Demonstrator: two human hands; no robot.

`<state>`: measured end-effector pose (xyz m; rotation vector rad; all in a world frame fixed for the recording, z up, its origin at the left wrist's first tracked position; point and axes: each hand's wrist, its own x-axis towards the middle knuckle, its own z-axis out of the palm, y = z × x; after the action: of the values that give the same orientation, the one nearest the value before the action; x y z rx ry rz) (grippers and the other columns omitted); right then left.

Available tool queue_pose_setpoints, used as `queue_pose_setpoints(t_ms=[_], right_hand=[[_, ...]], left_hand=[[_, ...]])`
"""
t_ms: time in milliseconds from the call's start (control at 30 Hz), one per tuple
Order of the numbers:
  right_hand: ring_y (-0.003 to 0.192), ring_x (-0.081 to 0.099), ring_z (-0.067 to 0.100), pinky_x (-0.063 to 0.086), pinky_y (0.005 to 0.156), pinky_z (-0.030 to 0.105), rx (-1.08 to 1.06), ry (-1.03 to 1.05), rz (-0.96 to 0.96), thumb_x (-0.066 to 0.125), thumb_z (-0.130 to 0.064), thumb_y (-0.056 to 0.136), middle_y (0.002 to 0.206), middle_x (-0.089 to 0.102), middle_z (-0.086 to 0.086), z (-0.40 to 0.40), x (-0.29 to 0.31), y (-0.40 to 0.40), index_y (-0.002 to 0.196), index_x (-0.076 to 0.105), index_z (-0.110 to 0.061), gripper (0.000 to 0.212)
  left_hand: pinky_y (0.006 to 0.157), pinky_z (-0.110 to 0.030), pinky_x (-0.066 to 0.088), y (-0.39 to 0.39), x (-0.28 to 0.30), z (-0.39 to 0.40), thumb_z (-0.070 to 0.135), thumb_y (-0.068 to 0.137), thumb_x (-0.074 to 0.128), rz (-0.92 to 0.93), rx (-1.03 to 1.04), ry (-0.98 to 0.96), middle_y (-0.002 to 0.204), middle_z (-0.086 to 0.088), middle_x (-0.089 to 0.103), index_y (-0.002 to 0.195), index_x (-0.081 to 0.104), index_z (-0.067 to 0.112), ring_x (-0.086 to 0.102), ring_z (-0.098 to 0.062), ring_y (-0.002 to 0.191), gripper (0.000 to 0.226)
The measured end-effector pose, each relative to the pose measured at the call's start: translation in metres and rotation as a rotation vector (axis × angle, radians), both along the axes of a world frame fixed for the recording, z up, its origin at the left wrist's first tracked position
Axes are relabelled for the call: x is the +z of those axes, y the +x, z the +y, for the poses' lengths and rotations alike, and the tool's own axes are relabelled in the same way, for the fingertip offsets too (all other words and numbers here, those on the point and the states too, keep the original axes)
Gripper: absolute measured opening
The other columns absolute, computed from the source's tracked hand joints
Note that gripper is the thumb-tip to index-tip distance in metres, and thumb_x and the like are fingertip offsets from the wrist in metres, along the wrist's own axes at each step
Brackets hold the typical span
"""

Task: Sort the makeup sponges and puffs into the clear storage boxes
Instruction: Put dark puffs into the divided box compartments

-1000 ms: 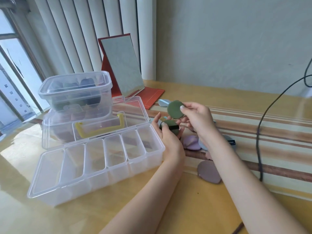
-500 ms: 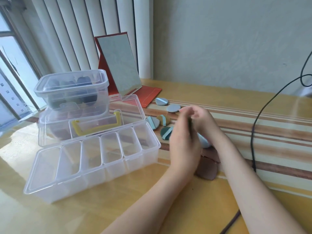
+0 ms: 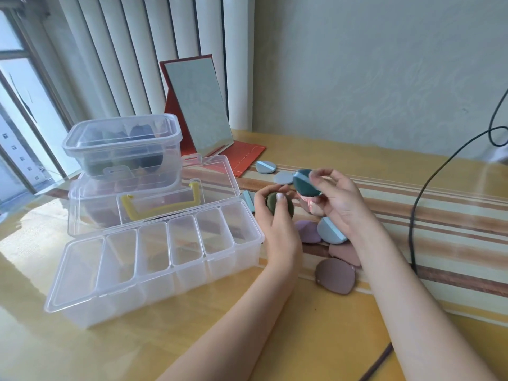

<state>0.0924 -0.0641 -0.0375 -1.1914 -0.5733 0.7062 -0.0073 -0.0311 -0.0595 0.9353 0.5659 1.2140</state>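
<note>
My left hand [image 3: 276,226] grips olive-green puffs [image 3: 280,207] just right of the open clear divided box [image 3: 154,270]. My right hand [image 3: 334,200] pinches a dark teal puff with a light blue strap [image 3: 305,182], held up above the table. Under and around my hands lie loose puffs: a lilac one [image 3: 309,231], a grey-blue one [image 3: 330,231], a pink one [image 3: 345,254] and a mauve-brown one [image 3: 335,274]. Two more grey-blue puffs [image 3: 266,166] lie farther back. The box compartments look bare.
A lidded clear tub [image 3: 123,144] holding dark sponges stands on a second clear box behind the divided one. A red-framed standing mirror [image 3: 199,111] is at the back. A black cable [image 3: 417,204] runs down the right side. The table [image 3: 302,331] has a glossy yellow top.
My hands were pressed together over the pile half a second ago. Now they are apart, the right one lifted with a teal puff, the left holding the olive-green puffs.
</note>
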Motion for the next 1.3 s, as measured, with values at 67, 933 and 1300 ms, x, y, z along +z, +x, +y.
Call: queue_pose_setpoints(t_ms=[67,933,1300], right_hand=[[0.048,0.054,0.012,0.047,0.048,0.020,0.127,0.105,0.143,0.084,-0.027,0.055,0.079,0.067,0.011,-0.005,-0.001,0.010,0.080,0.059,-0.015,0.037],[0.057,0.053,0.000,0.041,0.053,0.016,-0.011,0.038,-0.368,0.042,-0.021,0.102,0.070,0.059,-0.009,0.021,0.056,-0.075,0.088,0.068,-0.018,0.030],[0.069,0.055,0.005,0.043,0.060,0.007,0.421,-0.001,-0.859,0.076,-0.018,0.082,0.098,0.059,-0.005,0.085,0.065,-0.212,0.098,0.059,-0.023,0.024]], left_hand=[[0.071,-0.031,0.059,0.001,0.002,0.001,0.003,0.097,0.040,-0.066,-0.130,-0.262,0.102,-0.010,0.060,0.093,0.058,0.008,0.063,-0.019,0.088,0.018],[0.060,-0.033,0.053,-0.089,0.063,0.007,0.020,0.094,0.056,0.388,0.031,0.647,0.073,0.001,0.062,0.089,0.059,0.012,0.061,-0.018,0.063,0.010],[0.042,-0.031,0.044,-0.238,0.069,0.112,0.044,0.102,0.017,0.723,0.089,0.687,0.068,-0.025,0.059,0.088,0.053,-0.003,0.056,-0.023,0.048,0.062]])
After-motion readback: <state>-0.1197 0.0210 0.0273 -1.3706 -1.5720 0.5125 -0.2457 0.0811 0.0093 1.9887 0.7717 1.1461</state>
